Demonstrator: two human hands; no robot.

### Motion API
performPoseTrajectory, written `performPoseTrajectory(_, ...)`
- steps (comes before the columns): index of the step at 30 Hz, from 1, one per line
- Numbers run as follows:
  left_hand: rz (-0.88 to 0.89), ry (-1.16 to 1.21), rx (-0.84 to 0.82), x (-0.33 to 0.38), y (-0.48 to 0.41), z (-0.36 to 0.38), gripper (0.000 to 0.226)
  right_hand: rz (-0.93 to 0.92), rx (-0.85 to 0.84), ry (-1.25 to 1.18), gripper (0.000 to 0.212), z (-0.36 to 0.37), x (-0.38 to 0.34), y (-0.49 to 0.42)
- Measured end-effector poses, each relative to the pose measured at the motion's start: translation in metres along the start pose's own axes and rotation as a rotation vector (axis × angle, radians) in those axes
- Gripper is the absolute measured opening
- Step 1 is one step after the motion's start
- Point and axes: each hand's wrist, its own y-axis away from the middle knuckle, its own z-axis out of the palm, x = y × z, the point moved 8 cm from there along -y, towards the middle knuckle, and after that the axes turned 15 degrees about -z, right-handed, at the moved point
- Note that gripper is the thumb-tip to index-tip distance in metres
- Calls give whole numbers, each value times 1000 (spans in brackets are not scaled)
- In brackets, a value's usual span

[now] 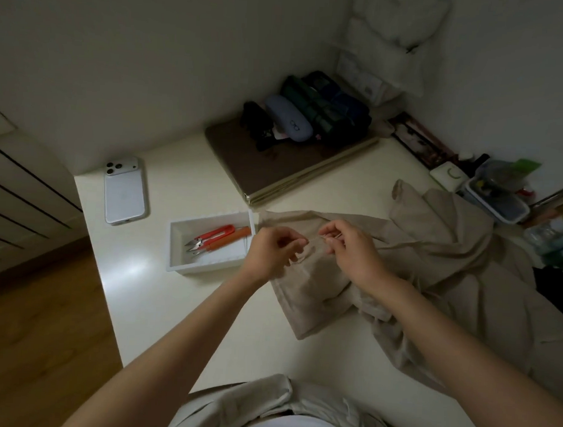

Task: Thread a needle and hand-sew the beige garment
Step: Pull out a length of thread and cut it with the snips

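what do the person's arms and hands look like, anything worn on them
Both are bare. The left hand and right hand have no gloves, and no rings show in the dim light. The left forearm and right forearm carry no sleeve, watch or bracelet as far back as the frame shows them.

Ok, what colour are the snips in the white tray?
The snips have red handles and silver blades; the head view shows them best.

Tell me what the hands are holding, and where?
The right hand pinches a thin needle near its middle, between thumb and forefinger. The left hand seems to pinch the thread by its end; too fine to be sure.
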Motion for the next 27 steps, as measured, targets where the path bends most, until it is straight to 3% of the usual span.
performPoseTrajectory(8, 36, 7, 8, 26, -13, -33, 14, -114, 9, 106, 22, -26, -16, -27)
performPoseTrajectory(21, 35, 275, -31, 50, -27, -54, 21, -76, 132, 151, 22, -71, -17, -61)
performPoseTrajectory(24, 40, 190, -2, 45, -32, -53, 23, -80, 144, 164, 22, -76, -19, -64)
performPoseTrajectory(27, 104, -148, -69, 33, -25, -36, 21, -71, 117, 174, 22, -71, -18, -65)
